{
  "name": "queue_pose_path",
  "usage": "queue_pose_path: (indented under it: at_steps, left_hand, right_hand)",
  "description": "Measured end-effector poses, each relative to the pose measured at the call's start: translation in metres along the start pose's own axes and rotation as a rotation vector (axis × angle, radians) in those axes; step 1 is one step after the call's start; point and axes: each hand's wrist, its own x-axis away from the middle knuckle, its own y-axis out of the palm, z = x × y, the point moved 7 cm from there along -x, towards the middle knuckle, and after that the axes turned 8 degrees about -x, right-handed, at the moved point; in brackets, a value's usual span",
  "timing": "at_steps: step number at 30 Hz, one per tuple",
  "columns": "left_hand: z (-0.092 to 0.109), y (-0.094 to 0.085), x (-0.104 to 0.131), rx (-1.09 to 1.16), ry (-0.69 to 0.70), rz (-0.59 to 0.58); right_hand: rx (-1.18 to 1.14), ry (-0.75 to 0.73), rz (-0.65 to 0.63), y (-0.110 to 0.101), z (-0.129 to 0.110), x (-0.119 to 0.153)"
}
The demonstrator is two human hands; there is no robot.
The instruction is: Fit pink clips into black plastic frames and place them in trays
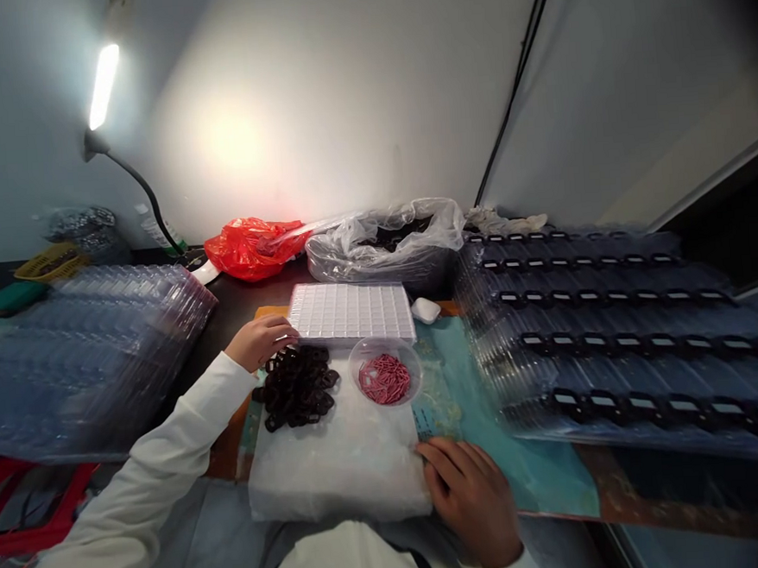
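My left hand (264,340) reaches to the upper left of a pile of black plastic parts (299,386), beside the left edge of a white gridded tray (351,312); what its curled fingers hold, if anything, is too small to make out. My right hand (468,494) rests at the right edge of a white sheet (340,473), fingers bent and nothing visible in them. Right of the black pile, a round clear dish (385,372) holds many thin pink-red pieces.
Stacked clear trays (98,355) stand left; more trays with rows of black parts (616,328) stand right. Behind are a red bag (253,248), a clear bag with dark contents (386,249) and a small white case (426,310). A lamp (104,87) shines at upper left.
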Motion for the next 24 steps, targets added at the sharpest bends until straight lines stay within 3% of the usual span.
queue_pose_path:
  at_steps: [8, 13, 19, 24]
  left_hand:
    - [0.001, -0.010, 0.000, -0.062, 0.050, 0.040]
    - [0.003, -0.016, -0.004, -0.262, 0.089, 0.141]
    - [0.009, -0.023, -0.020, -0.353, 0.204, 0.282]
    - [0.003, -0.030, -0.037, -0.249, 0.331, 0.222]
  right_hand:
    - [0.011, 0.005, -0.019, 0.000, 0.000, -0.001]
    - [0.005, -0.002, -0.014, -0.001, -0.001, -0.002]
    - [0.005, -0.008, -0.001, -0.002, -0.001, -0.003]
    - [-0.002, 0.010, 0.010, -0.002, -0.001, -0.002]
